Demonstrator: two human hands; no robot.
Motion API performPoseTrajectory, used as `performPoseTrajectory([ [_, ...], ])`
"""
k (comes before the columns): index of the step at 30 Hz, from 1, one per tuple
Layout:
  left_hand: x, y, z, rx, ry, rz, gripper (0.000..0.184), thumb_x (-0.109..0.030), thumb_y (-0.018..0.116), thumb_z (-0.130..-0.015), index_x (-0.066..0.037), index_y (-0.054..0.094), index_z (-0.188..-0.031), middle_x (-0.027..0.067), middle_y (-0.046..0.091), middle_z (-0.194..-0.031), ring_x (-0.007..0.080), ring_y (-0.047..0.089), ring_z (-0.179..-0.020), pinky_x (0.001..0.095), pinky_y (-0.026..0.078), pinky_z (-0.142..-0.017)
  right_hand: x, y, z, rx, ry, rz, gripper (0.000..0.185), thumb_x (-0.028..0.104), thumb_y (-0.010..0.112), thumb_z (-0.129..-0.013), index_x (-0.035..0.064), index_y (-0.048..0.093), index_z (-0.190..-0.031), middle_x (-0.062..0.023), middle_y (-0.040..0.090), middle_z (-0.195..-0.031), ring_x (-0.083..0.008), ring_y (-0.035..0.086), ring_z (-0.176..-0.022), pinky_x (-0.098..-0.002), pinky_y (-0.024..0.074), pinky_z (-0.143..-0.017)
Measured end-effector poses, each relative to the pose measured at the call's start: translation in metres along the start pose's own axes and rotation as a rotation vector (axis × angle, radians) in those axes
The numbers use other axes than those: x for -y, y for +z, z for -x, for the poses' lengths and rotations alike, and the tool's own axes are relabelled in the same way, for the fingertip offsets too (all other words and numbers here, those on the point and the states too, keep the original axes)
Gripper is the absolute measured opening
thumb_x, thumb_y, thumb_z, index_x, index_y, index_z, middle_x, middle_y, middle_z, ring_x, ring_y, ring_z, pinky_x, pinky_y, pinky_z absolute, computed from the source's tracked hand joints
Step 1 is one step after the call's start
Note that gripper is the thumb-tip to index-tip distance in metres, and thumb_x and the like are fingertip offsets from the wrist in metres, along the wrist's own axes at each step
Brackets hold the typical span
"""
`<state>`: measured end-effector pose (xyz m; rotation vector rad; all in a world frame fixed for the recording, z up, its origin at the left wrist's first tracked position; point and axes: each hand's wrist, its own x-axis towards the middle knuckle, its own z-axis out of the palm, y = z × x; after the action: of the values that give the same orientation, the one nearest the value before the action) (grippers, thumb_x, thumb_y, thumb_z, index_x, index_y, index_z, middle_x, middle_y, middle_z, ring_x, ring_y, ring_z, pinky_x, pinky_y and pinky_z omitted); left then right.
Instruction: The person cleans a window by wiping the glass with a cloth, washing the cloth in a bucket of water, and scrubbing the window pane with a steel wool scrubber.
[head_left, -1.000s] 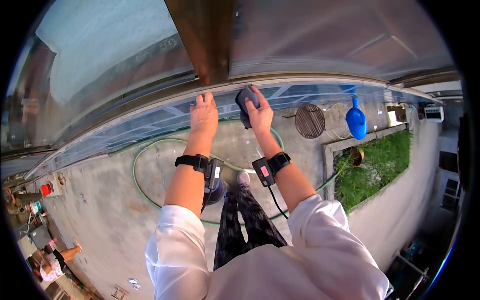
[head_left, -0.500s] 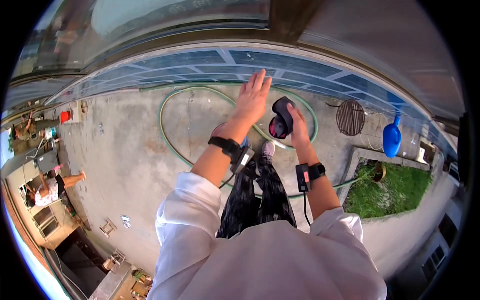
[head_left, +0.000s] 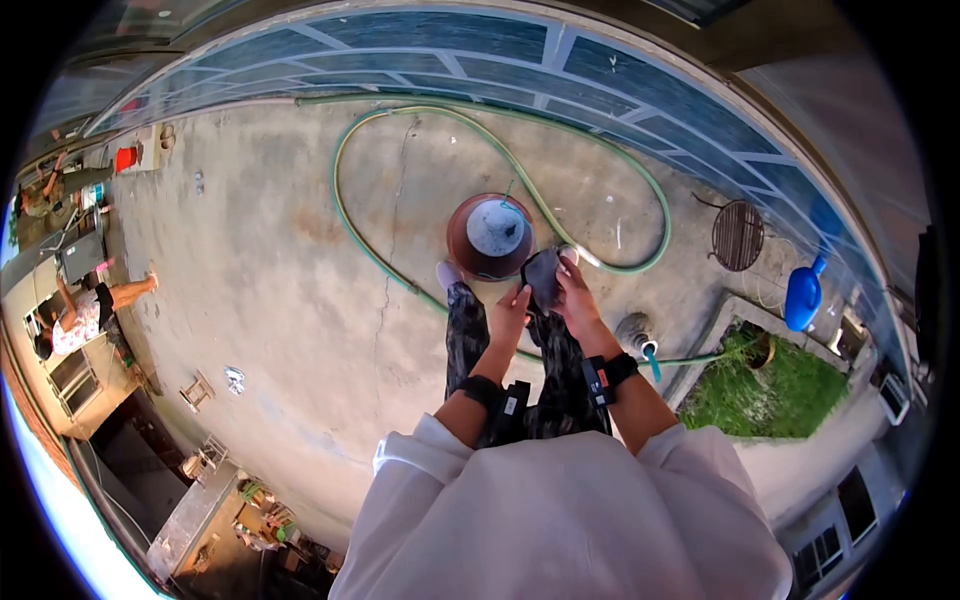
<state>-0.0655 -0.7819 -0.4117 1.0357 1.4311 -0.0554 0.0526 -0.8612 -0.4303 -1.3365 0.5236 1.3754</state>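
Observation:
A dark grey, soft-looking cloth item (head_left: 542, 280) is held low in front of my legs; its exact kind cannot be made out. My right hand (head_left: 578, 302) is closed on its right edge, thumb on top. On the lower left, my left hand (head_left: 508, 315) pinches the same item. Just beyond my hands sits a round reddish-brown tub (head_left: 462, 240) with a pale grey round piece (head_left: 496, 228) in it and a thin green string over the rim.
A green hose (head_left: 340, 200) loops across the concrete. A grey container with a teal spout (head_left: 636, 330) stands to the right, near a grass bed (head_left: 770, 390), a blue scoop-like vessel (head_left: 803, 296) and a round slatted rack (head_left: 738, 236). Another person (head_left: 85, 315) is far left.
Both hands have come down toward my legs. My left hand, previously raised with spread fingers, has closed on the dark cloth item. The view has shifted, and the tub now shows fully.

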Motion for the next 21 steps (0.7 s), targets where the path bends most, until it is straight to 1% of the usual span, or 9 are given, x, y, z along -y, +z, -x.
performPoseTrajectory([
  [7, 0.012, -0.068, -0.041, 0.010, 0.079, -0.008, 0.045, -0.044, 0.063, -0.088, -0.005, 0.066, -0.110, 0.0031, 0.061, -0.070, 0.0110, 0.061, -0.062, 0.0244, 0.049, -0.050, -0.035, 0.054, 0.006, 0.177, 0.131, 0.070, 0.044, 0.037, 0.059, -0.092, 0.0109, 0.050, -0.126, -0.0019, 0.061, -0.113, -0.0132, 0.059, -0.100, -0.0326, 0.0427, -0.092],
  [8, 0.018, -0.080, -0.054, 0.047, 0.111, -0.102, 0.045, -0.045, 0.064, -0.086, -0.005, 0.066, -0.108, 0.0046, 0.062, -0.072, 0.0133, 0.064, -0.063, 0.0241, 0.049, -0.048, -0.056, 0.052, -0.006, 0.196, 0.120, 0.045, 0.038, 0.031, 0.062, -0.091, 0.0080, 0.053, -0.120, -0.0016, 0.062, -0.107, -0.0120, 0.060, -0.096, -0.0295, 0.0465, -0.086],
  [11, 0.043, -0.115, -0.103, 0.151, 0.132, -0.373, 0.031, -0.035, 0.066, -0.084, -0.012, 0.067, -0.105, 0.0121, 0.064, -0.089, 0.0294, 0.064, -0.074, 0.0394, 0.053, -0.065, -0.107, 0.052, -0.040, 0.158, 0.157, -0.101, 0.032, 0.025, 0.065, -0.089, 0.0082, 0.056, -0.115, -0.0019, 0.062, -0.102, -0.0112, 0.061, -0.091, -0.0267, 0.0496, -0.077],
  [12, 0.051, -0.124, -0.119, 0.154, 0.122, -0.367, 0.031, -0.035, 0.066, -0.084, -0.012, 0.067, -0.105, 0.0121, 0.064, -0.089, 0.0294, 0.064, -0.074, 0.0394, 0.053, -0.065, -0.122, 0.054, -0.051, 0.055, 0.118, -0.141, 0.036, 0.027, 0.070, -0.085, 0.0071, 0.056, -0.112, -0.0012, 0.062, -0.095, -0.0114, 0.060, -0.082, -0.0251, 0.0497, -0.069],
  [13, 0.057, -0.133, -0.132, 0.076, 0.284, -0.534, 0.028, -0.032, 0.068, -0.083, -0.013, 0.068, -0.104, 0.0114, 0.064, -0.090, 0.0265, 0.064, -0.075, 0.0377, 0.052, -0.066, -0.129, 0.063, -0.057, 0.047, 0.130, -0.137, 0.036, 0.027, 0.070, -0.085, 0.0071, 0.056, -0.112, -0.0012, 0.062, -0.095, -0.0114, 0.060, -0.082, -0.0251, 0.0497, -0.069],
  [14, 0.060, -0.142, -0.143, 0.000, 0.450, -0.702, 0.026, -0.029, 0.070, -0.082, -0.014, 0.069, -0.103, 0.0106, 0.063, -0.091, 0.0235, 0.064, -0.077, 0.0361, 0.051, -0.066, -0.132, 0.074, -0.063, -0.212, 0.060, -0.011, 0.039, 0.029, 0.072, -0.083, 0.0059, 0.057, -0.111, -0.0003, 0.062, -0.090, -0.0115, 0.060, -0.079, -0.0250, 0.0490, -0.068],
  [15, 0.063, -0.148, -0.155, 0.007, 0.333, -0.673, 0.025, -0.022, 0.071, -0.078, -0.017, 0.067, -0.102, 0.0118, 0.060, -0.102, 0.0301, 0.063, -0.086, 0.0397, 0.050, -0.076, -0.132, 0.079, -0.071, -0.471, -0.013, 0.120, 0.043, 0.032, 0.075, -0.080, 0.0046, 0.058, -0.109, 0.0005, 0.062, -0.086, -0.0117, 0.060, -0.075, -0.0248, 0.0483, -0.068],
  [16, 0.071, -0.155, -0.168, 0.008, 0.295, -0.732, 0.025, -0.021, 0.071, -0.078, -0.017, 0.066, -0.102, 0.0112, 0.059, -0.104, 0.0296, 0.063, -0.087, 0.0394, 0.050, -0.076, -0.152, 0.064, -0.095, -0.507, -0.143, 0.276, 0.045, 0.033, 0.078, -0.077, 0.0037, 0.060, -0.106, 0.0001, 0.062, -0.081, -0.0119, 0.059, -0.073, -0.0250, 0.0475, -0.067],
  [21, 0.109, -0.158, -0.224, 0.023, 0.266, -0.824, 0.026, -0.019, 0.072, -0.077, -0.014, 0.064, -0.101, 0.0103, 0.060, -0.104, 0.0278, 0.063, -0.091, 0.0381, 0.050, -0.079, -0.152, 0.045, -0.153, -0.340, -0.094, 0.680, 0.038, 0.023, 0.076, -0.077, 0.0069, 0.061, -0.109, -0.0075, 0.066, -0.091, -0.0132, 0.063, -0.081, -0.0277, 0.0490, -0.072],
])
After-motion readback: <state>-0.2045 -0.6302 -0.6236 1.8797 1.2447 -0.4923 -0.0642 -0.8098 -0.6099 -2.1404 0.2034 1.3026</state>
